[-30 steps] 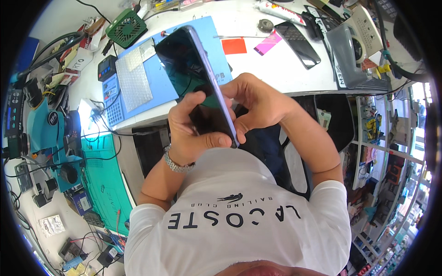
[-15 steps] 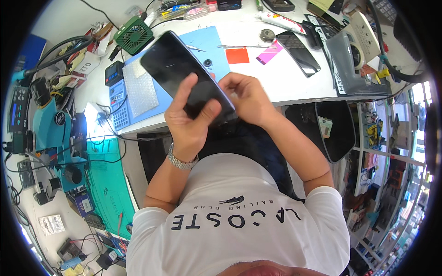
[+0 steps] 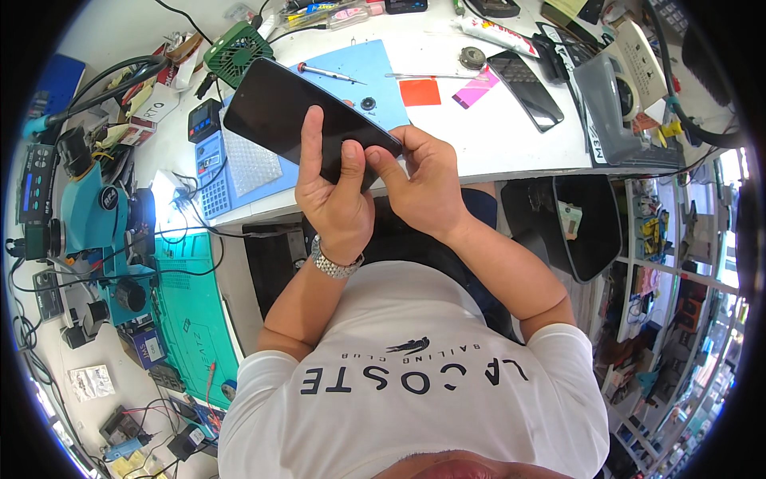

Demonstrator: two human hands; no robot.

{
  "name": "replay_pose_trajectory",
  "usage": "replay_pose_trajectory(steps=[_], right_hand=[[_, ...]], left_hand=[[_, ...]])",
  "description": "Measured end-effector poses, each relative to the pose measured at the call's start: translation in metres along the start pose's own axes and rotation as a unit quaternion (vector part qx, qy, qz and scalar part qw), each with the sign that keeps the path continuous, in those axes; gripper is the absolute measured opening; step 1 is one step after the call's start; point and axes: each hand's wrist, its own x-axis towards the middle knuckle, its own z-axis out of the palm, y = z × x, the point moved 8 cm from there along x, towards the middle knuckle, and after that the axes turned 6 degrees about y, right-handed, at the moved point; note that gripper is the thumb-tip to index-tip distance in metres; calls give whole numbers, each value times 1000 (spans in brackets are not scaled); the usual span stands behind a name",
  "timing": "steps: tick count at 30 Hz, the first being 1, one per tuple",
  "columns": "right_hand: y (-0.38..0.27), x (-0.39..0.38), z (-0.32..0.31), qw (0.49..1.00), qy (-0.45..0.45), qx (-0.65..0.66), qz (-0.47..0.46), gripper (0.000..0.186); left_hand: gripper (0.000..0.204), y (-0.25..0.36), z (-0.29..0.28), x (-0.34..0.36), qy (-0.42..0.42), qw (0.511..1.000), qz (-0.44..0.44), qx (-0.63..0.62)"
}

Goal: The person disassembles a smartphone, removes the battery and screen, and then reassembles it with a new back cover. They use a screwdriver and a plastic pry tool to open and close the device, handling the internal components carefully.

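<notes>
A dark-screened smartphone point(image 3: 271, 108) is held slantwise above the near edge of the workbench, its screen unlit and facing up. My left hand point(image 3: 339, 188), with a metal watch point(image 3: 335, 262) at the wrist, supports it from below; the index finger lies along the screen and the thumb presses near the lower end. My right hand point(image 3: 431, 184) grips the lower right corner, thumb on the front and fingers curled behind the edge. Beyond the phone, a precision screwdriver point(image 3: 331, 74) and a small round dark part point(image 3: 368, 104) lie on the blue mat point(image 3: 371, 60).
Bubble wrap point(image 3: 251, 168) lies left on the mat, a green fan point(image 3: 238, 56) behind it. Another phone-like black panel point(image 3: 527, 92), an orange-red square point(image 3: 420, 93) and a white tube point(image 3: 499, 36) lie to the right. A teal microscope point(image 3: 96, 215) stands far left, with cables around it.
The phone has turned counter-clockwise and lies closer to level, uncovering the screwdriver. My right thumb has come onto its front. My left hand has shifted slightly right.
</notes>
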Motion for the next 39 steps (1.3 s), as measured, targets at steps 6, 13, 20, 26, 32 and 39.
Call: replay_pose_trajectory(steps=[6, 13, 20, 26, 32, 39], right_hand=[[2, -6, -12, 994, -2, -24, 104, 16], [4, -24, -22, 989, -64, -104, 85, 16], [-47, 8, -27, 996, -1, -57, -67, 30], [-46, 13, -33, 990, -26, -124, -56, 30], [-44, 8, -37, 990, -2, -117, -76, 26], [-59, 11, -38, 985, -92, -140, -39, 23]], left_hand=[[72, 18, -11, 12, 42, 991, 118, 55], [45, 20, -35, 37, 46, 999, 5, 14], [37, 7, -11, 13, -72, 985, -40, 151], [37, -2, 1, 2, -139, 966, -73, 204], [42, 0, 4, 4, -153, 959, -50, 233], [38, 2, 6, 2, -189, 936, -22, 295]])
